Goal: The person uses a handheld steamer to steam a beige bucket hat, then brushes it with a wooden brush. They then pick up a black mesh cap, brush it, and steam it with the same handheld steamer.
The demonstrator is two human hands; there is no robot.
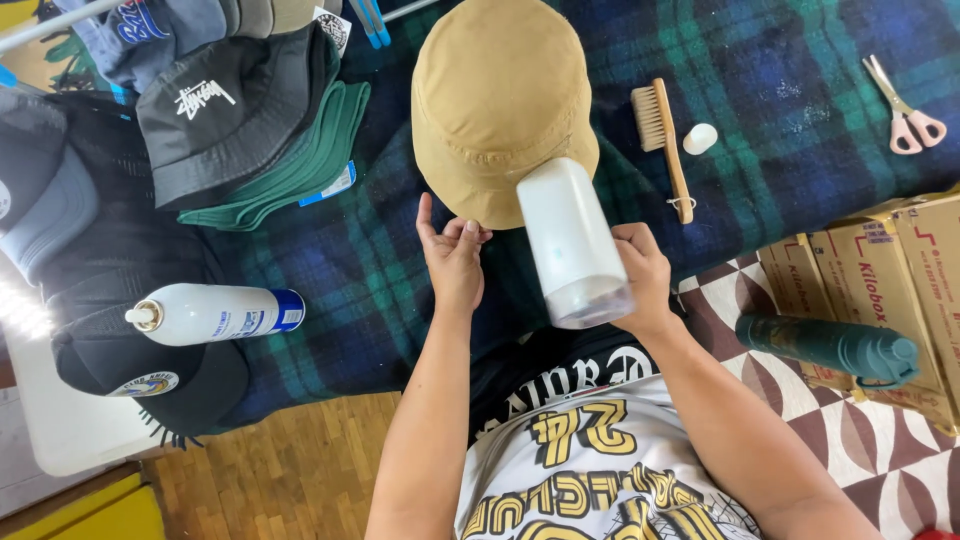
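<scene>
A tan bucket hat (495, 95) lies on a dark blue and green plaid blanket (780, 70). My left hand (454, 258) pinches the hat's near brim, with the forefinger raised. My right hand (640, 278) grips a white hand-held device (572, 245) whose far end rests against the hat's brim. Both forearms reach forward from my patterned shirt at the bottom.
A white spray can (215, 313) lies on black caps at the left. A black bucket hat (225, 115) tops a stack with a green one. A wooden brush (664, 140), a white cap (700, 138), pink scissors (905, 110), cardboard boxes (880, 280) and a green bottle (830, 345) are at the right.
</scene>
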